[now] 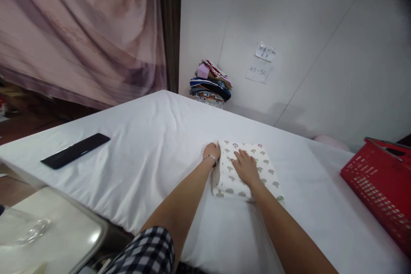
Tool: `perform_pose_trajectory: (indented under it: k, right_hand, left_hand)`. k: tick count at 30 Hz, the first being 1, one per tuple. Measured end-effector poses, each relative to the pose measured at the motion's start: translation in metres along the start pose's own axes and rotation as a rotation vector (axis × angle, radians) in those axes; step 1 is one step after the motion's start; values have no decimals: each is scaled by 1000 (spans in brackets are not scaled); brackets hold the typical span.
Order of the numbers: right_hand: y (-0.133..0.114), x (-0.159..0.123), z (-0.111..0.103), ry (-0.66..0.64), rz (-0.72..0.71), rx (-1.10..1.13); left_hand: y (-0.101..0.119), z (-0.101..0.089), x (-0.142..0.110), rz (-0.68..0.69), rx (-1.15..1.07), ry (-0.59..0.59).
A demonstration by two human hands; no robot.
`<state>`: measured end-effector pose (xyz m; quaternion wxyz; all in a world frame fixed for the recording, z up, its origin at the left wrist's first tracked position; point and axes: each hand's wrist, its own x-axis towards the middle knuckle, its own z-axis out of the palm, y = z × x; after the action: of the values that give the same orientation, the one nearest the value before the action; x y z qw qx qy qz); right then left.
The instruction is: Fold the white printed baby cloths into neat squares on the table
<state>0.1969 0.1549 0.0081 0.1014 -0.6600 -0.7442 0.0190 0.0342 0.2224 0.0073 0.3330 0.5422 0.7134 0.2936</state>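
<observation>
A folded white cloth [231, 180] printed with grey mushrooms lies on the white-covered table [144, 137]. At its far left corner, my left hand [212, 152] is closed on the edge, thumb up and the other fingers mostly hidden. My right hand [247, 168] lies flat on top of the cloth with its fingers spread. A few of the printed mushrooms are pink, purple or green. A bracelet circles my left wrist.
A black flat panel [76, 150] lies at the table's left. On the right stands a red plastic basket [379, 188]. Folded fabrics [210, 83] are stacked by the wall beyond the far edge. A pink curtain [96, 30] hangs at left, above a pale surface [54, 227].
</observation>
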Motion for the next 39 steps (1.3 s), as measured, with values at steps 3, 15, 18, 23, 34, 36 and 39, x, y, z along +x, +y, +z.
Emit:
perform_pose_trajectory:
  k: [3,15,18,23,34,36,39]
  right_hand:
    - [0,1,-1,-21,9,7]
    - [3,3,-1,-42,14,34]
    - [3,2,0,-25,4,11]
    - [1,1,-1,-25,10,6]
    - [-11,-31,-37,-207,-13,286]
    - [-23,-49,-27,-124,-83,164]
    - [-32,-64,-13,-55,-137,-4]
  left_hand:
    - [-2,-4,4,-1,-44,-47]
    - [-19,-23,-69,80,-166,-40]
    - [-25,-21,-92,136,-51,-41]
    - [-36,-16,-95,148,-3,-99]
    - [-46,-19,-95,168,-215,-124]
    - [-50,-23,-99,189,-273,-116]
    - [-57,-29,-110,204,-294,-133]
